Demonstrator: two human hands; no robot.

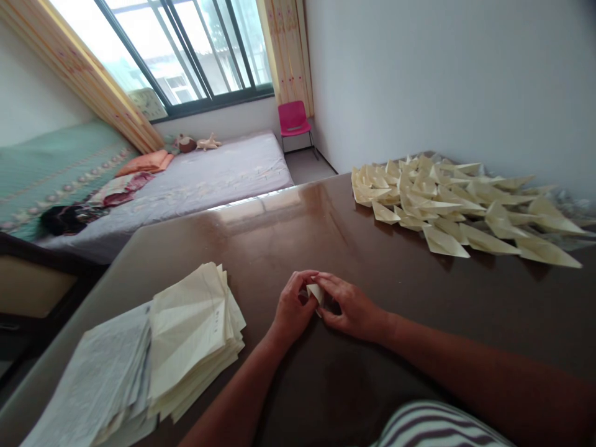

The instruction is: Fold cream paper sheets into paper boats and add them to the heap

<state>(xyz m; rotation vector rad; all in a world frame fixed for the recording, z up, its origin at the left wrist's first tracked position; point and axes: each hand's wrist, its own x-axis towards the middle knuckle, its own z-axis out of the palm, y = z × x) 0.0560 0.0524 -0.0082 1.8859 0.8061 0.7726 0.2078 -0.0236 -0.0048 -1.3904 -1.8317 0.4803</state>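
A small folded piece of cream paper sits between my two hands, above the middle of the brown table. My left hand curls round its left side, with the thumb against the paper. From the right, my right hand pinches it with bent fingers and thumb. The fingertips of both hands meet at the top and cover much of the paper. Left of my hands lies a stack of cream lined sheets, creased, overlapping a pile of grey printed sheets.
Many folded cream paper boats crowd the table's far right, by the white wall. Beyond the table stand a bed and a pink chair below a window. A dark wooden piece of furniture is at left.
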